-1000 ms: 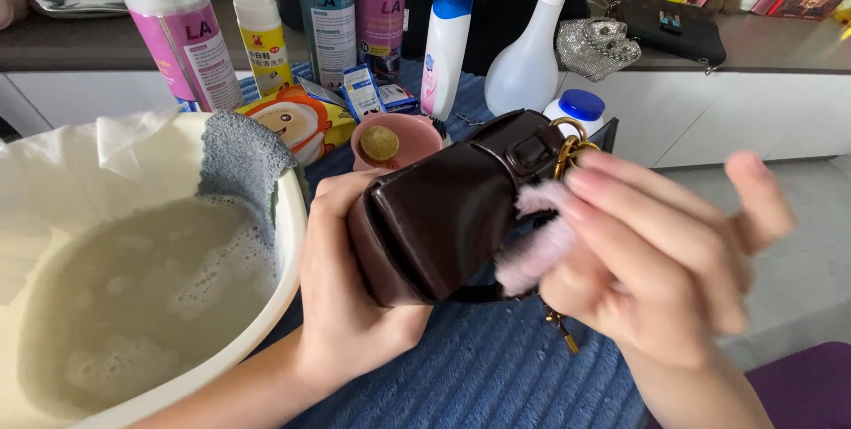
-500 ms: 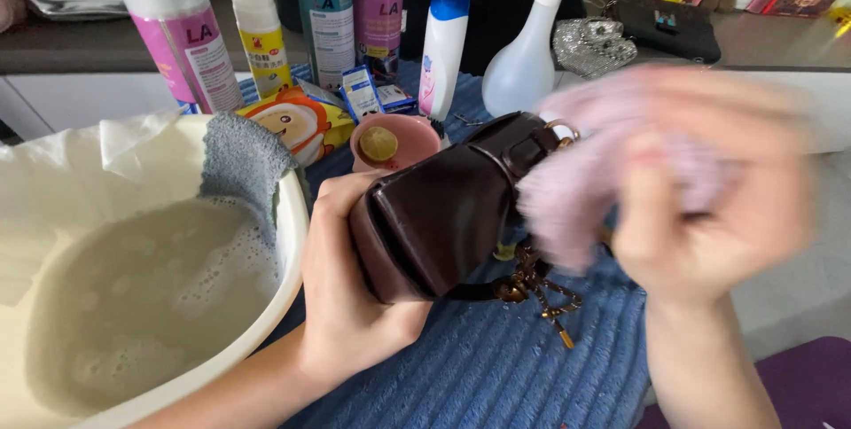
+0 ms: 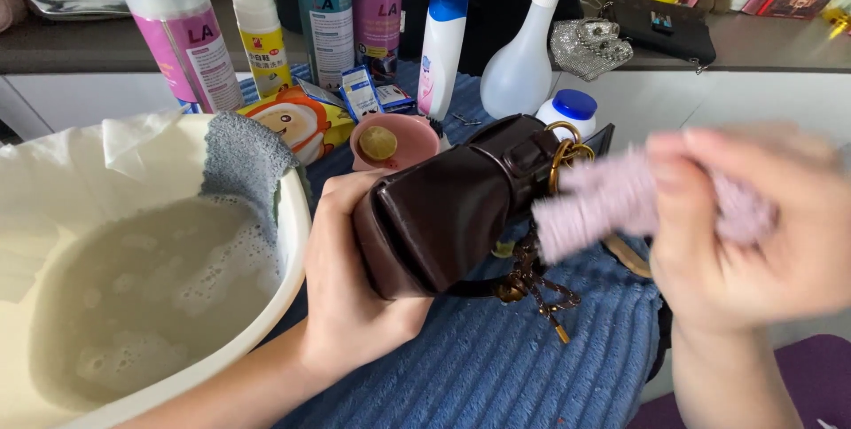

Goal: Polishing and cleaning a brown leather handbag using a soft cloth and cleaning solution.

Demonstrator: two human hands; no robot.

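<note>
Blue ribbed mat [image 3: 496,376] covers the worktop, grey shelf [image 3: 780,43] behind it. Left hand [image 3: 350,292] is clamped on the near end of a dark brown leather bag [image 3: 443,212], fingers wrapped round its base, bag held tilted above the mat's middle, strap end pointing up and right. Right hand [image 3: 753,234] is closed on a pink fluffy cloth [image 3: 603,203], motion-blurred; cloth's left end sits at the bag's gold ring [image 3: 560,159], contact looks likely but blur hides it. Chain with gold fittings [image 3: 536,292] hangs from the bag down onto the mat. White basin [image 3: 288,243] of sudsy water at the left edge, just beside the left wrist, grey cloth [image 3: 244,159] draped over its rim. Small pink dish [image 3: 394,141] with a yellow blob behind the bag. Along the far edge: foam pump bottles [image 3: 182,26], white bottle with blue cap [image 3: 441,48], white spray bottle [image 3: 523,66], blue-lidded jar [image 3: 567,110]. Black purse [image 3: 660,26] on the shelf.
</note>
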